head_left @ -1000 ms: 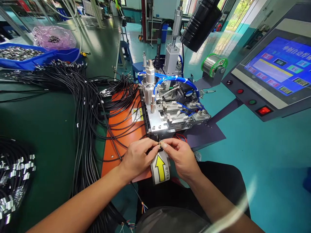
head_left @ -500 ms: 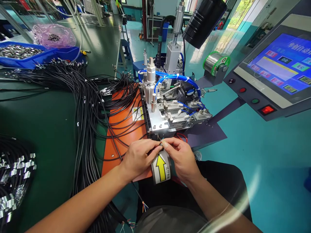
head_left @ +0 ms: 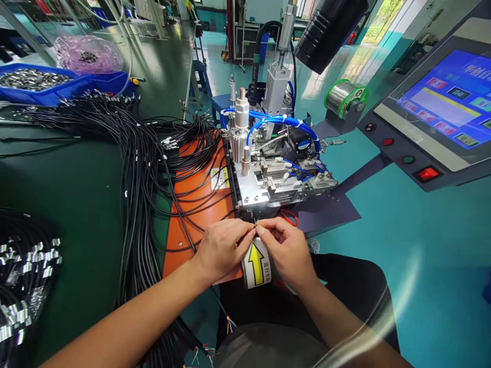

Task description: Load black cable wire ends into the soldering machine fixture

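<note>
My left hand (head_left: 222, 248) and my right hand (head_left: 288, 250) meet fingertip to fingertip in front of the machine. Both pinch the thin coloured wires (head_left: 257, 221) at a cable end, whose tips poke up just above the fingers. Most of the wire length is hidden by my fingertips. Right below my hands is a round part with a yellow arrow label (head_left: 256, 267). Just beyond them stands the metal bench machine (head_left: 268, 179) with blue air hoses. Several black cables (head_left: 192, 202) run across its orange base (head_left: 184, 232) beside my left hand.
A thick bundle of black cables (head_left: 138, 230) lies on the green table (head_left: 84, 189) at left. A blue tray (head_left: 82, 84) holds small metal parts. A solder spool (head_left: 341, 99) and a touch-screen panel (head_left: 441, 112) are at right. Loose cable ends (head_left: 230, 324) hang near my lap.
The view has shifted slightly. My hands keep their pinch at nearly the same spot, and the wire tips now show more clearly above my fingers.
</note>
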`<state>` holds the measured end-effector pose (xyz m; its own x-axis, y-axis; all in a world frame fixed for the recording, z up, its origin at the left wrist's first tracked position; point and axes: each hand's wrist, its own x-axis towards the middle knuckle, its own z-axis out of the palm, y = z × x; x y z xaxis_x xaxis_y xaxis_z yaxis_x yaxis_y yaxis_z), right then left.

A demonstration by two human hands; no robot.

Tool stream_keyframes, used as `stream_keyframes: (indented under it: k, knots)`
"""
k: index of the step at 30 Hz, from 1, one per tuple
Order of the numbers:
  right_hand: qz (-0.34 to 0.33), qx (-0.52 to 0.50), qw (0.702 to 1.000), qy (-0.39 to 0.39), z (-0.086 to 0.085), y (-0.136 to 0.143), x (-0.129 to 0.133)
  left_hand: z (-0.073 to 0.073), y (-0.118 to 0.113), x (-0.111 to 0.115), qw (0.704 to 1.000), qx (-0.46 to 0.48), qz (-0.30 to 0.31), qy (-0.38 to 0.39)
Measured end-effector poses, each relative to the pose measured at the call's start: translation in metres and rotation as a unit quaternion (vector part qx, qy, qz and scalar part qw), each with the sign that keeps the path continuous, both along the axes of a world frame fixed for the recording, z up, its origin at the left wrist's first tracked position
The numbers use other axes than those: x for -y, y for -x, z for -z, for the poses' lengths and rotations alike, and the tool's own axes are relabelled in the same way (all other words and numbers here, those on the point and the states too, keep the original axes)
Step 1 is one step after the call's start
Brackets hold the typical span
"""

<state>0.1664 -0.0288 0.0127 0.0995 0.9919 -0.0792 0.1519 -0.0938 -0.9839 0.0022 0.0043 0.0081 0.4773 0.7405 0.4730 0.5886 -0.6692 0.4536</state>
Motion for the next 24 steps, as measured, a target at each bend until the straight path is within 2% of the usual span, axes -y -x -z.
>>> stream_keyframes:
  k: [4, 11, 24]
  knots:
    - [-0.070, -0.045, 0.995, 0.049, -0.007, -0.019, -0.009, 0.001, -0.001, 0.000, 1.000, -0.007, 0.002, 0.001]
    - [-0.094, -0.039, 0.993, 0.067, -0.003, -0.024, -0.021, 0.001, 0.000, -0.001, 1.000, -0.017, 0.004, 0.002]
    - [-0.100, 0.078, 0.992, 0.005, -0.008, -0.023, -0.022, 0.002, 0.001, 0.000, 0.999, -0.028, 0.007, 0.020]
